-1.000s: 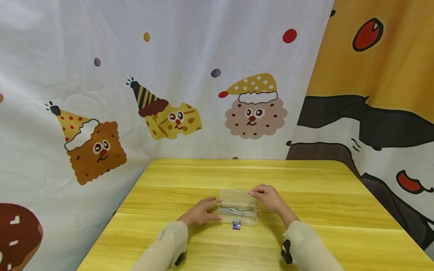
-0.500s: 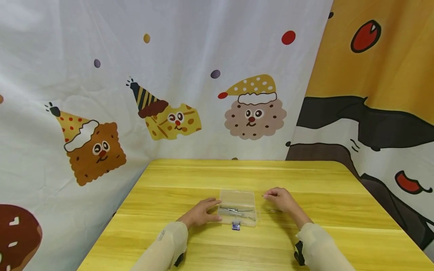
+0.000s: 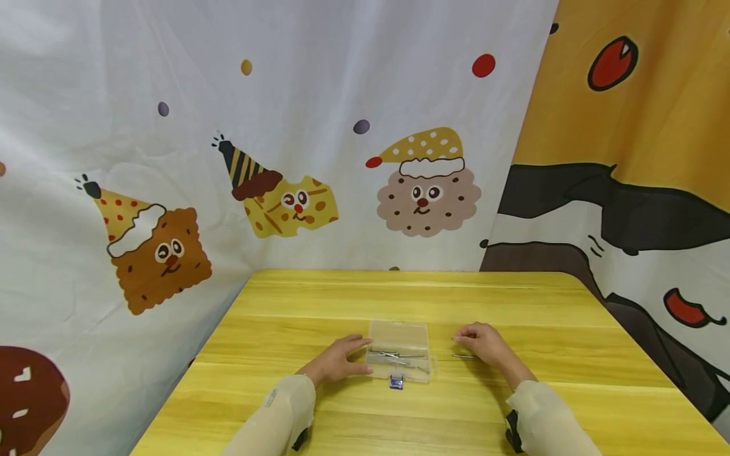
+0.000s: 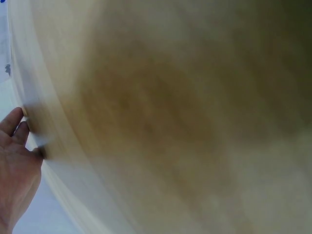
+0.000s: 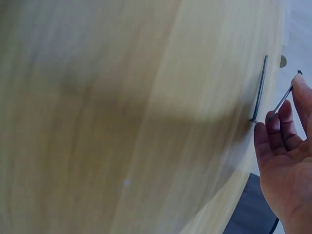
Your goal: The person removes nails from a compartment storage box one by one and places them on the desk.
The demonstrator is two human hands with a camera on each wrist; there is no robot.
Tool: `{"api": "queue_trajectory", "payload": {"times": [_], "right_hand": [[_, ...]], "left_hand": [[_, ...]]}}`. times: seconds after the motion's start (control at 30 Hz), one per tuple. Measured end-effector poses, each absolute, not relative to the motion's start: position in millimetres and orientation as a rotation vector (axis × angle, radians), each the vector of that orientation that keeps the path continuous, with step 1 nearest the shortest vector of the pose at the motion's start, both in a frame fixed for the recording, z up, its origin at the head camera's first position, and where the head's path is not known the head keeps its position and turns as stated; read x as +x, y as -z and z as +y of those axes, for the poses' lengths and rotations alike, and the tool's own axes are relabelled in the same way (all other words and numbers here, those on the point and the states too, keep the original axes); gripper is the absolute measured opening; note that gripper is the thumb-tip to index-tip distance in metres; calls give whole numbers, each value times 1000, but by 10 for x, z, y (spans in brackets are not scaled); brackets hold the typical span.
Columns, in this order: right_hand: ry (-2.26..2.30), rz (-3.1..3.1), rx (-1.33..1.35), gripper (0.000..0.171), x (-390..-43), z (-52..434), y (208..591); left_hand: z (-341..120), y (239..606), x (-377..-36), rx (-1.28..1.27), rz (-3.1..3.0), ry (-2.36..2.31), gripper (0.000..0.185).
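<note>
A clear plastic box (image 3: 398, 334) lies on the table with its lid folded back. Several thin metal nails (image 3: 393, 355) lie inside it. My left hand (image 3: 339, 359) rests at the box's left side, thumb and fingers apart and fingertips at its edge; the left wrist view shows only this hand. Right of the box, my right hand (image 3: 481, 342) pinches a slim nail (image 5: 282, 103) between thumb and fingertips, close over the table. Another nail (image 3: 464, 356) lies on the wood just below those fingers.
A small blue-purple latch or tag (image 3: 396, 382) sits at the box's front edge. The yellow wooden table (image 3: 319, 297) reaches back to a cartoon-printed curtain (image 3: 308, 76). Black straps (image 3: 513, 432) show at both sleeves.
My right hand has moved right, from above the box's lid to the table beside it, carrying a nail. The nail on the table has come into sight. The left hand stays put.
</note>
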State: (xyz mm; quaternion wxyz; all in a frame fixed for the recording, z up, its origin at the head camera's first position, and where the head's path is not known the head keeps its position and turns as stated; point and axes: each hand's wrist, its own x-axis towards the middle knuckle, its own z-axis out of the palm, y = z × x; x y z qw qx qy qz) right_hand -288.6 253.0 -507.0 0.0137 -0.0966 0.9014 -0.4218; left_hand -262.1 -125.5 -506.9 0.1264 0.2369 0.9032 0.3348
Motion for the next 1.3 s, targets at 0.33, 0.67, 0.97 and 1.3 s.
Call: {"api": "queue_trajectory", "payload": {"times": [0.33, 0.67, 0.97, 1.3], "right_hand": [[1214, 2843, -333, 8, -2883, 2571, 5116], [1207, 2844, -331, 7, -2877, 2552, 5134], [1229, 2818, -244, 11, -2880, 2576, 5149], [1291, 2768, -152, 17, -2853, 2572, 5110]], "left_hand": [[-1248, 5065, -2611, 685, 2630, -979, 70], [-1246, 5074, -2607, 682, 2621, -988, 70], [-1250, 5074, -2607, 674, 2620, -985, 71], [-1261, 5080, -2617, 686, 2623, -982, 70]]}}
